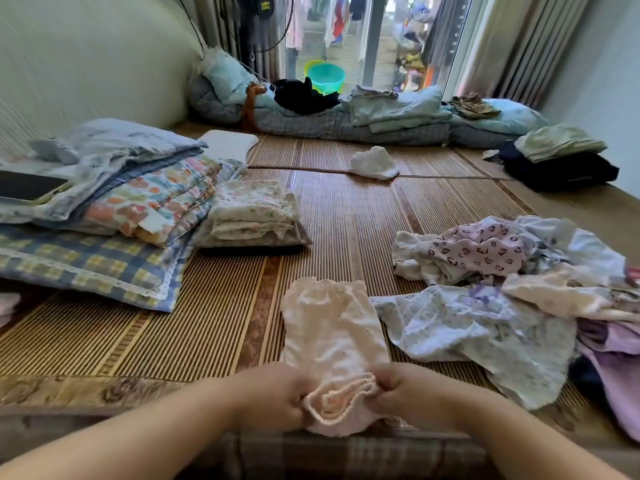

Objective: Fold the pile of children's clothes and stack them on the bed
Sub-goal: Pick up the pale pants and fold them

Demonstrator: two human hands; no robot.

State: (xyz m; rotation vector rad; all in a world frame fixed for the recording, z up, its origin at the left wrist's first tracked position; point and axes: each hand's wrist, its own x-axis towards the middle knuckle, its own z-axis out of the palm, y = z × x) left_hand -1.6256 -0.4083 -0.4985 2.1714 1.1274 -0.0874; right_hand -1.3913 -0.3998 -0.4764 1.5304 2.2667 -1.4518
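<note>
Head view: you look down over a bed covered by a woven straw mat (221, 327), both your forearms reaching in from the near edge.
Left surroundings: a checked pillow (86, 268) carries a folded floral quilt (152, 202); on top of the bedding lies a dark phone (31, 187).
Folded stack: cream printed garments (252, 213) sit squared up just beside the quilt, on the mat.
Right surroundings: the unfolded pile (519, 271) sprawls near your right arm; a heart-print piece (485, 251) lies on top, and a pale floral piece (478, 334) spreads toward the centre, its edge just beside the garment you hold.
Far side: a white crumpled cloth (374, 162) lies alone on the mat; rolled bedding (346, 123) lines the window side; a dark folded heap (561, 168) sits at the far right.
Obstruction: the mat between your hands and the folded stack is bare.
Task item: a pale pink garment (332, 334) lies on the mat in front of you.
Long axis: it runs away from you, ruffled hem at the far end, ribbed waistband at your hands.
Left hand (277, 398): grip pinched on the waistband's left side.
Right hand (405, 389): grip pinched on the waistband's right side.
</note>
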